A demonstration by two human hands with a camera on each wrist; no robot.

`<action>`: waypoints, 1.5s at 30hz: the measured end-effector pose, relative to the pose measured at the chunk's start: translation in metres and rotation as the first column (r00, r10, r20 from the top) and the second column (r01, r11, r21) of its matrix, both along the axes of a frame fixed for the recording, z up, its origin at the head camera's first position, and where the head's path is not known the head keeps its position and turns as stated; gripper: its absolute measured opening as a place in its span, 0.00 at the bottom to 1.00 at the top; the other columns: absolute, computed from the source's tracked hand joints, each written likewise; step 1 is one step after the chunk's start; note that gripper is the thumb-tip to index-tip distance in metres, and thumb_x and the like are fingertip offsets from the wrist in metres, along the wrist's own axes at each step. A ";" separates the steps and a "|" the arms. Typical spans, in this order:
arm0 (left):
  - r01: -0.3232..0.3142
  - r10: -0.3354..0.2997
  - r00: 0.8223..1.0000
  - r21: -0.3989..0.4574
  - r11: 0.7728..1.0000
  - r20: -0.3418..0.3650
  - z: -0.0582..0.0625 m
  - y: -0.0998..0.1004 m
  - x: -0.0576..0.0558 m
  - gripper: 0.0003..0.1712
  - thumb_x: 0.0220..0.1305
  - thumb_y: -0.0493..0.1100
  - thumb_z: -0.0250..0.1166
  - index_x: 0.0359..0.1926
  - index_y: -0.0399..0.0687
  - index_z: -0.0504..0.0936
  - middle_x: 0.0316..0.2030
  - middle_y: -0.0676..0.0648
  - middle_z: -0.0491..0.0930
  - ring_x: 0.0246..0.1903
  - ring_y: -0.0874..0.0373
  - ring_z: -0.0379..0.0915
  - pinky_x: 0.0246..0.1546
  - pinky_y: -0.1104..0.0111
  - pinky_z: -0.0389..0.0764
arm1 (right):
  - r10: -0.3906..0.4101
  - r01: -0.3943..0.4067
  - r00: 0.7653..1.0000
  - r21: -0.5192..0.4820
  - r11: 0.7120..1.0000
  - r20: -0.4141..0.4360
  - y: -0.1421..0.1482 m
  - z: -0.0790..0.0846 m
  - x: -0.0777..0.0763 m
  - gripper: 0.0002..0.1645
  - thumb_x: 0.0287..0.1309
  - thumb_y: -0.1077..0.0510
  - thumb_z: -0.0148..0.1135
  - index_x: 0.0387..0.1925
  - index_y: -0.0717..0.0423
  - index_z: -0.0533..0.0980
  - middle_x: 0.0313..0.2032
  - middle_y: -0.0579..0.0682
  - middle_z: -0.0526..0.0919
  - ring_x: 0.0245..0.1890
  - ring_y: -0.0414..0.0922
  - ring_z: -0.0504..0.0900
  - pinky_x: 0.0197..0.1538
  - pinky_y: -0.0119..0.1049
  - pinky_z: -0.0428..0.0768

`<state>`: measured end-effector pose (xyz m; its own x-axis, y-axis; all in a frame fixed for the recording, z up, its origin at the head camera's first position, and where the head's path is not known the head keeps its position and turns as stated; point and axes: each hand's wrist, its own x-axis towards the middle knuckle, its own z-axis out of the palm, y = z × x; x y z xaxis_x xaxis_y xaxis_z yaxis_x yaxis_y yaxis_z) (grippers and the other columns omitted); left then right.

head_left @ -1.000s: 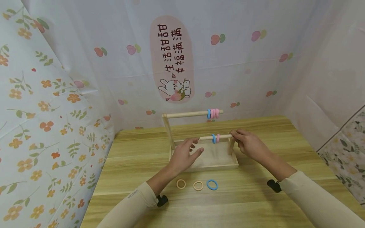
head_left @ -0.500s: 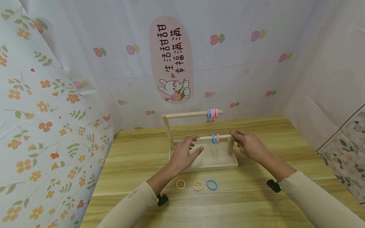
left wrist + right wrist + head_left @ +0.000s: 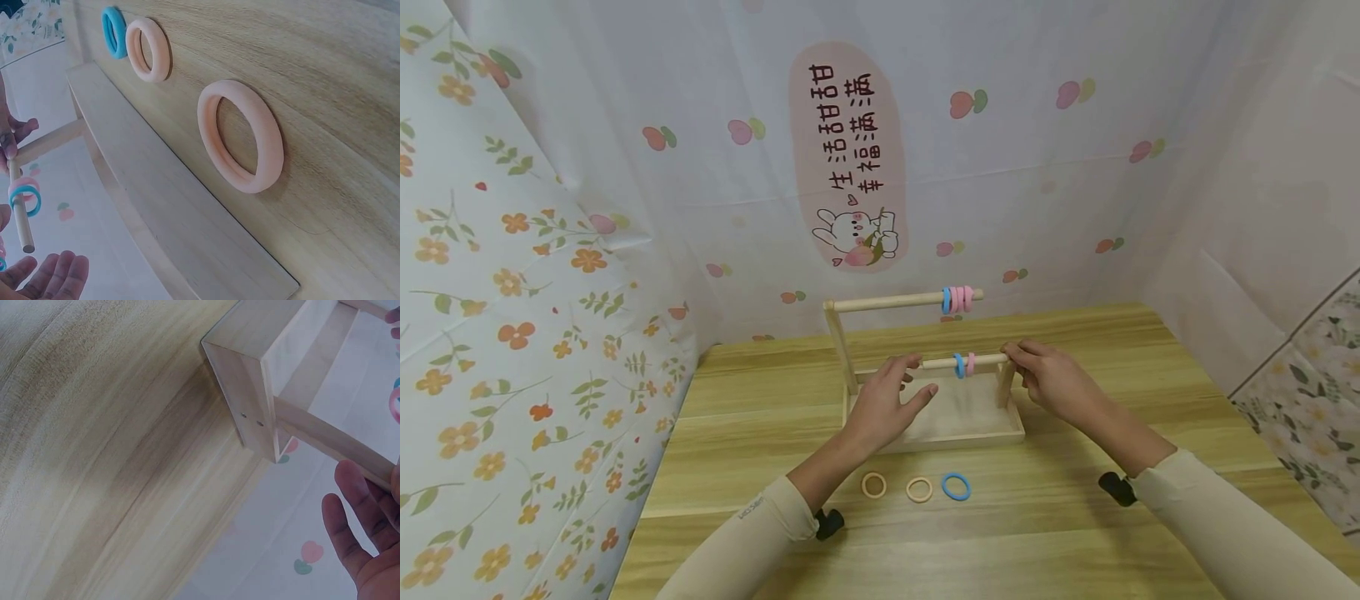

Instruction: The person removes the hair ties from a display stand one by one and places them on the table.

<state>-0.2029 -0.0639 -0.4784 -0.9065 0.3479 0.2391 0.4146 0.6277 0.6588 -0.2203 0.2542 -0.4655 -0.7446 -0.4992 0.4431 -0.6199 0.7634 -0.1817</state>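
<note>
A wooden rack (image 3: 951, 439) with a tray base stands on the table, carrying two rods. On its lower rod (image 3: 937, 364) hang a blue ring (image 3: 959, 366) and a pink ring (image 3: 971, 363). My right hand (image 3: 1051, 377) grips the top of the short post (image 3: 1004, 388), where that rod begins. Beside the rod's free end is my left hand (image 3: 880, 406), fingers relaxed and holding nothing; in the left wrist view its fingers (image 3: 61, 275) lie apart from the rod tip. The upper rod (image 3: 887, 302) bears one blue ring (image 3: 947, 301) and several pink rings (image 3: 962, 299).
On the table in front of the rack lie two pale orange rings (image 3: 874, 485) and a blue ring (image 3: 956, 486). The tall post (image 3: 840, 348) rises at the rack's left end. Behind the table hangs a printed curtain (image 3: 1037, 192), and a floral cloth (image 3: 535, 317) borders the left side.
</note>
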 end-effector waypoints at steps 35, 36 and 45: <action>0.019 -0.019 1.000 -0.009 1.000 -0.017 0.006 0.011 -0.003 0.35 0.81 0.59 0.67 0.78 0.47 0.74 0.69 0.45 0.81 0.63 0.48 0.85 0.59 0.53 0.89 | -0.002 0.003 1.000 -0.010 1.000 0.016 -0.001 0.000 0.002 0.22 0.67 0.75 0.68 0.61 0.70 0.85 0.40 0.57 0.86 0.28 0.42 0.77 0.32 0.37 0.80; 0.020 -0.020 1.000 -0.010 1.000 -0.019 0.006 0.011 -0.003 0.35 0.81 0.59 0.67 0.78 0.47 0.74 0.69 0.45 0.81 0.63 0.48 0.85 0.60 0.53 0.89 | -0.002 0.002 1.000 -0.014 1.000 0.019 -0.001 0.001 0.002 0.22 0.67 0.75 0.68 0.62 0.70 0.85 0.41 0.57 0.87 0.28 0.42 0.77 0.31 0.37 0.80; 0.032 -0.033 0.999 -0.024 0.999 -0.028 0.007 0.012 -0.007 0.35 0.81 0.59 0.67 0.78 0.48 0.74 0.70 0.45 0.80 0.64 0.49 0.85 0.61 0.55 0.89 | 0.004 -0.004 1.000 -0.021 1.000 0.013 -0.001 0.000 0.001 0.21 0.68 0.75 0.68 0.61 0.71 0.85 0.42 0.58 0.88 0.28 0.43 0.78 0.32 0.38 0.81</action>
